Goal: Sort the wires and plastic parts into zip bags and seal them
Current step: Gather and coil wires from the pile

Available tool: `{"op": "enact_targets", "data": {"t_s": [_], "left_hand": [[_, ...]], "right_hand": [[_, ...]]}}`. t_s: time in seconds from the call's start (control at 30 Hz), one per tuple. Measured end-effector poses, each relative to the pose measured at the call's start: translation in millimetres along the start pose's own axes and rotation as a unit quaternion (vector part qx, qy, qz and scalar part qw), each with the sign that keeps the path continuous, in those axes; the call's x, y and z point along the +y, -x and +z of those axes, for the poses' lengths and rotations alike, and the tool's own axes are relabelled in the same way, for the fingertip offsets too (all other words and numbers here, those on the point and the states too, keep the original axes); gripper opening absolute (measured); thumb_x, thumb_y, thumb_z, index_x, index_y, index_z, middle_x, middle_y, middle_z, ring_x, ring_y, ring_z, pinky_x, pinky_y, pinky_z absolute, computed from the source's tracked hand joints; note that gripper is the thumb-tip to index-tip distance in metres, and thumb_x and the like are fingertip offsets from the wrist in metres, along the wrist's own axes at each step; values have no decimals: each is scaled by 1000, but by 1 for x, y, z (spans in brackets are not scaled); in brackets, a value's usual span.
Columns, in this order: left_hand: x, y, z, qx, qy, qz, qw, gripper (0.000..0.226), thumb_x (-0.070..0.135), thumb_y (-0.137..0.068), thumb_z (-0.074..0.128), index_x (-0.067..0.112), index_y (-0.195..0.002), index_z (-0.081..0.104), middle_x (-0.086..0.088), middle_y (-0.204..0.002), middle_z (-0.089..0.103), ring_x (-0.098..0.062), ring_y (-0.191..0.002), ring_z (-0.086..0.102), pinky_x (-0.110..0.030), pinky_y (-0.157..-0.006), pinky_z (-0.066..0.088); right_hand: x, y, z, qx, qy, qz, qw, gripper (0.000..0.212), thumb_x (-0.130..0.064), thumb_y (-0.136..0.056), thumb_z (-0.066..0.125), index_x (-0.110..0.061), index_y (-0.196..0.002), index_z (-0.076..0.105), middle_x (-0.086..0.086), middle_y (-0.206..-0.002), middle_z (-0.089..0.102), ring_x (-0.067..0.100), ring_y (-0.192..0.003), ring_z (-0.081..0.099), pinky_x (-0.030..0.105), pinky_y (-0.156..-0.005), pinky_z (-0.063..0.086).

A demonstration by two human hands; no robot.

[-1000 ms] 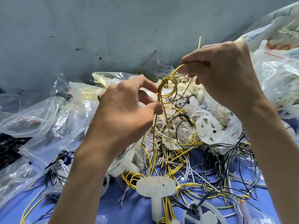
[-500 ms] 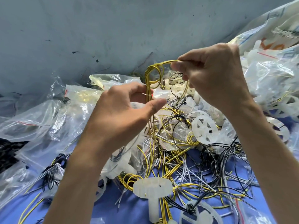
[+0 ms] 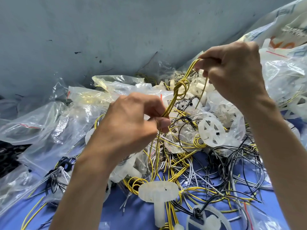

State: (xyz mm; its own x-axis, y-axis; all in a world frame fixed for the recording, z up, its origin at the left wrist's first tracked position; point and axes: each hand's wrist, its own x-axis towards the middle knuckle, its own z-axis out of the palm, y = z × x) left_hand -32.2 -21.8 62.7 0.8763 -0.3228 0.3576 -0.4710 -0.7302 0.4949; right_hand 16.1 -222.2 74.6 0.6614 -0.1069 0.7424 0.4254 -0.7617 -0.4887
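Yellow wire bundle (image 3: 172, 101) sits in the air above and to the left of the spoked white wheel (image 3: 213, 131), stretched on a slant between both hands in my head view. I see the left hand (image 3: 132, 123), left of the wheel, pinching the lower part of the bundle between thumb and curled fingers, and the strands drop from that grip into the heap. The right hand (image 3: 232, 70), above the wheel, pinches the upper end between thumb and forefinger, and a loose yellow tail hangs from it toward the wheel. Between the two grips the bundle coils round itself in a small ring. Just below and to the right of the wheel, black wires (image 3: 239, 155) lie tangled with more yellow ones on the blue cloth (image 3: 141, 214). Down and to the left of the wheel, a toothed white plastic part (image 3: 157, 190) with a stem rests on the wires. Well to the left of the wheel, clear zip bags (image 3: 49, 127) are heaped; I cannot tell whether any are sealed. Beyond the wheel stands a grey wall (image 3: 116, 30)
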Motion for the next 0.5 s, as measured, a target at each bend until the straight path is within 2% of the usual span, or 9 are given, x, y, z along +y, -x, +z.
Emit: {"op": "enact_targets", "data": {"t_s": [0.17, 0.3, 0.37, 0.47, 0.5], "left_hand": [[-3, 1, -6, -41, 7, 17, 999, 12, 23, -77, 74, 27, -68, 69, 26, -64, 67, 16, -73, 59, -1, -60, 34], [-6, 4, -9, -63, 56, -10, 996, 7, 28, -75, 77, 25, -71, 73, 22, -66, 69, 12, -72, 63, -2, -64, 38], [-6, 4, -10, -53, 85, -19, 995, 9, 38, -76, 75, 30, -73, 76, 18, -68, 71, 6, -72, 65, -9, -66, 45], [-6, 1, -11, -19, 111, -22, 993, 14, 46, -79, 67, 35, -77, 76, 23, -68, 70, 15, -69, 62, -4, -58, 43], [-6, 1, -11, -11, 120, -24, 992, 14, 45, -80, 67, 35, -78, 76, 24, -69, 70, 16, -71, 62, -5, -58, 43]], "right_hand": [[-1, 1, 3, 13, -18, -2, 1000, 23, -31, -78, 61, -22, -93, 76, 9, -78, 72, 33, -75, 65, 44, -72, 54], [-6, 4, 13, 4, -47, -25, 999, 18, -29, -82, 66, -17, -91, 76, 9, -70, 69, 30, -65, 61, 43, -68, 51], [-9, 5, 17, -11, -50, -49, 997, 18, -27, -84, 67, -13, -91, 76, 12, -71, 67, 29, -66, 58, 35, -68, 48], [-14, 8, 21, -52, -37, -72, 995, 18, -25, -83, 69, -17, -98, 75, 5, -85, 54, 17, -76, 50, 23, -65, 33], [-15, 9, 23, -58, -38, -76, 995, 17, -24, -84, 69, -18, -98, 75, 4, -87, 50, 16, -79, 48, 22, -67, 33]]}}
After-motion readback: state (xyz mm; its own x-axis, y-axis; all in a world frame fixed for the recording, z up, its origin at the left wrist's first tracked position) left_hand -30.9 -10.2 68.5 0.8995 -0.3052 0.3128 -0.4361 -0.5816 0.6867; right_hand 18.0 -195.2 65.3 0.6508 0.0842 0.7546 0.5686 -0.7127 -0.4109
